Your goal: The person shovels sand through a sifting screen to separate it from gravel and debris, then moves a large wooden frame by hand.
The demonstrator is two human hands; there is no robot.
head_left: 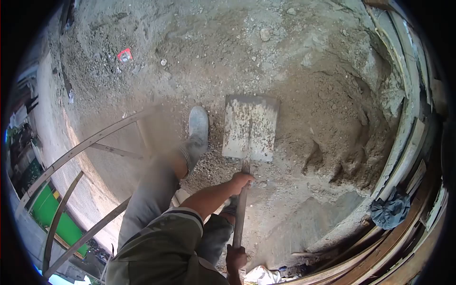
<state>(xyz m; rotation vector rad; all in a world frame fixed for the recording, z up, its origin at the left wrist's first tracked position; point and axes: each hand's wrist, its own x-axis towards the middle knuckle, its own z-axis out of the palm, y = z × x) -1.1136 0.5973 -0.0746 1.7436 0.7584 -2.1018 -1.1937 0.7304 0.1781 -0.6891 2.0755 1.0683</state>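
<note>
A square-bladed shovel [250, 128] lies with its worn, dirt-speckled metal blade close over the ground in front of me. Its shaft runs back toward my body. My left hand [241, 184] is wrapped round the shaft just behind the blade socket. Farther back, my right hand [236, 259] grips the shaft near the lower edge of the view. To the left of the blade stands my dusty shoe [198, 124]; the other foot is partly hidden behind my arm. Loose brown soil [332, 123] is heaped to the right of the blade.
A curved-looking slatted frame [90, 140] and pale mesh [78, 180] stand at the left. Boards [403, 156] edge the soil at the right, with a dark plastic bag [390, 209] on them. A red wrapper [125, 55] lies on the gravel.
</note>
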